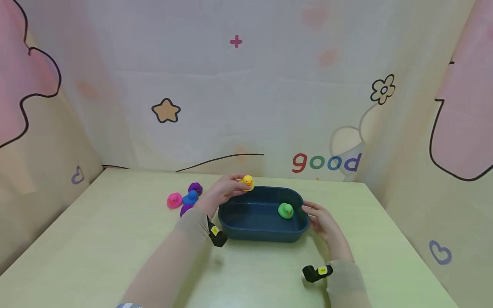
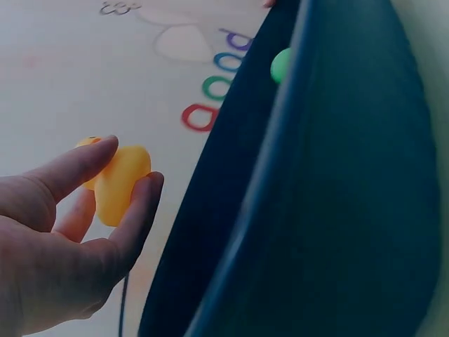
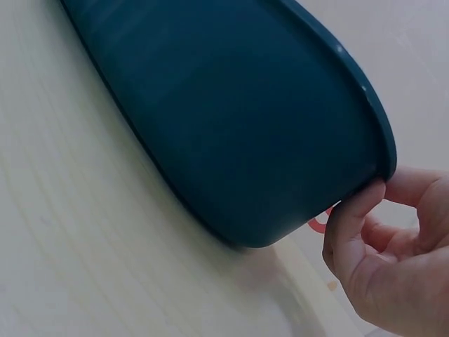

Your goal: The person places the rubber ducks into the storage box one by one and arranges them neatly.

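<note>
- While the left hand pinched the yellow duck, the duck was positioned at head-frame center, near the blue tub.
- The right hand touched the tub's right end; gripping could not be determined.
- The green duck sat inside, right of center.

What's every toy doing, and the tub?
Yellow duck: pinched in the left grip
Tub: upright, right grip touching its end
Green duck: upright in the tub
Pink duck: on the table
Blue duck: on the table
Far purple toy: on the table
Near purple toy: on the table, partly hidden
</note>
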`<state>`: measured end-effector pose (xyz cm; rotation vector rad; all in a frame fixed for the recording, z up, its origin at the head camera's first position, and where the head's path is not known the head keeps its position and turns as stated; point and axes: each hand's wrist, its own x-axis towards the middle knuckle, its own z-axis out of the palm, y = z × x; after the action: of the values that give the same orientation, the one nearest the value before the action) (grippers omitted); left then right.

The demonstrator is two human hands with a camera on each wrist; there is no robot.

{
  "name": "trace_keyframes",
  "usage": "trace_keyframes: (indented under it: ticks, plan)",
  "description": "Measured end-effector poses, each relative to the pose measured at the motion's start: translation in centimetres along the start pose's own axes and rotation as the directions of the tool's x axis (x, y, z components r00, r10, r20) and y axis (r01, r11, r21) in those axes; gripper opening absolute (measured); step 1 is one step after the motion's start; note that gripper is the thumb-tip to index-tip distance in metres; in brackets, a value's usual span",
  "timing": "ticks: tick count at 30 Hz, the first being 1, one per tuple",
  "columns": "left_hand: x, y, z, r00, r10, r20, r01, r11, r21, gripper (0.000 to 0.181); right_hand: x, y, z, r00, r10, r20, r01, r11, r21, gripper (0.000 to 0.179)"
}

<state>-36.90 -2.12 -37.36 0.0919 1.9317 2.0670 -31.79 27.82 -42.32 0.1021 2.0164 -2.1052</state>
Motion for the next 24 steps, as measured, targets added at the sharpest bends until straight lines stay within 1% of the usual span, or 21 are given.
trace_keyframes:
  ticks: [3, 6, 9, 15, 18, 21, 24]
  plan:
    - [0.5, -0.4, 2.2, 1.0, -0.011, 0.012, 0.011, 1.0, 0.002, 0.051, 0.0, 0.0, 0.0, 1.0, 0.006, -0.001, -0.006, 1.0, 0.016, 0.058]
    - [0.9, -0.8, 4.1, 0.999, -0.029, 0.017, 0.028, 0.998, 0.048, 0.049, 0.0, -0.1, 0.0, 1.0, 0.01, -0.006, -0.01, 1.0, 0.024, 0.058]
    - [1.2, -1.2, 5.4, 0.999, -0.039, 0.031, 0.036, 0.993, 0.111, 0.048, 0.0, -0.1, 0.0, 1.0, 0.015, -0.018, -0.015, 1.0, 0.019, 0.058]
    - [2.1, -2.5, 6.3, 0.998, -0.053, 0.028, 0.044, 0.97, 0.239, 0.048, 0.1, -0.1, 0.2, 0.999, 0.022, -0.026, -0.021, 1.0, 0.012, 0.058]
    - [2.3, -2.9, 6.6, 0.998, -0.061, 0.013, 0.055, 0.952, 0.302, 0.047, 0.0, -0.1, 0.3, 1.0, 0.021, -0.023, -0.021, 1.0, 0.019, 0.057]
    - [2.4, -3.2, 7.0, 0.999, -0.054, 0.006, 0.049, 0.933, 0.358, 0.045, -0.1, -0.2, 0.3, 1.0, 0.02, -0.02, -0.02, 0.999, 0.036, 0.057]
    - [2.4, -3.4, 7.3, 0.999, -0.044, -0.002, 0.041, 0.906, 0.421, 0.044, -0.1, -0.3, 0.2, 1.0, 0.014, -0.022, -0.013, 0.999, 0.044, 0.057]
